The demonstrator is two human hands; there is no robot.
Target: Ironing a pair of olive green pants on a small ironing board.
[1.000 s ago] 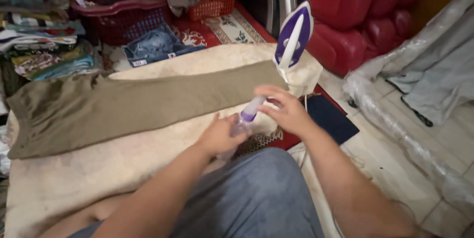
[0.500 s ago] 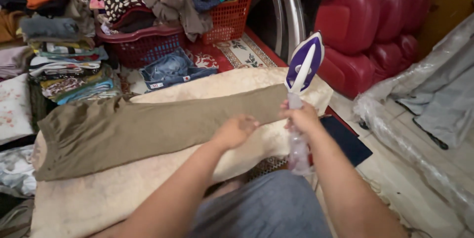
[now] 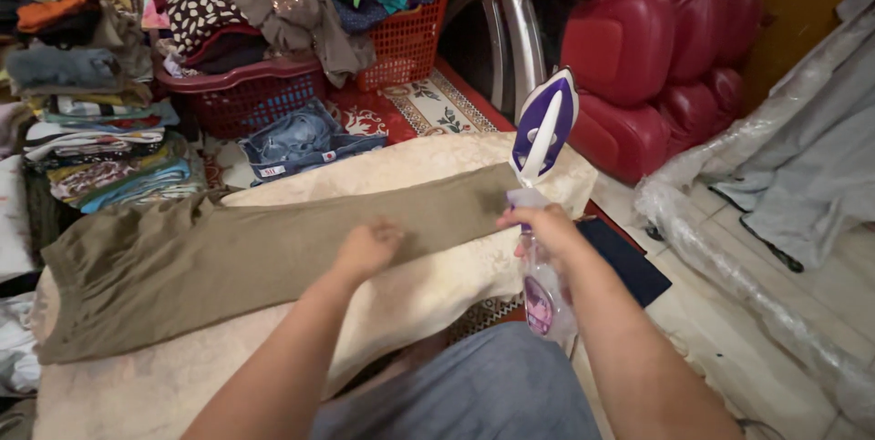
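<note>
While the left hand (image 3: 367, 249) rests curled on olive trousers (image 3: 255, 244), the right hand (image 3: 544, 230) grips a clear spray bottle (image 3: 543, 299).

My left hand (image 3: 367, 248) hovers loosely curled at the near edge of the long olive-brown folded garment (image 3: 246, 253), and the cream patterned padding cloth (image 3: 182, 367) in front of it lies open for passing. My right hand (image 3: 545, 228) grips a clear plastic spray bottle with a purple label (image 3: 545, 299), and just beyond it the upright purple-and-white steam iron (image 3: 544, 125) blocks the way forward. To the left, stacked folded clothes (image 3: 109, 153) wall that side off. Behind the garment stand a maroon laundry basket (image 3: 246, 84) and a red mesh basket (image 3: 406, 34). The tiled floor (image 3: 729, 312) right of my arm is open.
</note>
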